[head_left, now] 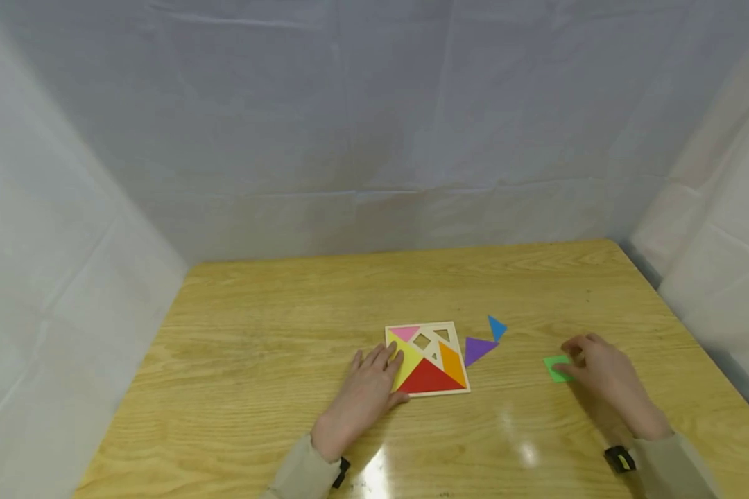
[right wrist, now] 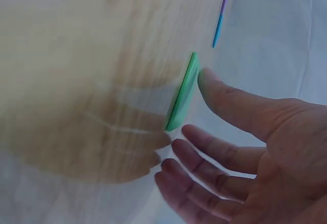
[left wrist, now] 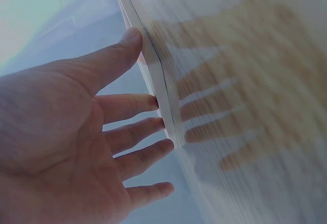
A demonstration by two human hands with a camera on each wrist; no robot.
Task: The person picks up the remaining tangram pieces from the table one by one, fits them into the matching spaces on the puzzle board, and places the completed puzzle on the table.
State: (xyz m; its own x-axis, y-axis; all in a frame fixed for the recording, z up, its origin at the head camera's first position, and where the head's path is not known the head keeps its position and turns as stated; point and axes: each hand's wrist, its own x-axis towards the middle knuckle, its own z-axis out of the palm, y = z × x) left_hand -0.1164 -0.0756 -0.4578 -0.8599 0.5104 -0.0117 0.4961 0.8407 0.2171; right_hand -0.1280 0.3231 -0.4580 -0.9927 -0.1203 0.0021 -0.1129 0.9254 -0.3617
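My left hand (head_left: 368,384) lies along the left edge of a pale wooden tangram board (head_left: 426,328), fingers spread, fingertips over the yellow triangle (head_left: 406,355). In the left wrist view its thumb (left wrist: 132,37) is against the board's side. Pink, orange and red pieces also sit in the board, beside cut-out openings. Over to the right, my right hand (head_left: 608,378) is at a flat green piece (head_left: 551,363) on the table. Its thumb (right wrist: 212,81) is right at the green piece's edge, while the other fingers bend loosely below it, apart from one another.
A purple triangle (head_left: 478,350) lies just right of the board, its tip close to a small blue triangle (head_left: 496,328). The wood-grain table (head_left: 256,346) is bordered by hanging white sheets at the back and both sides.
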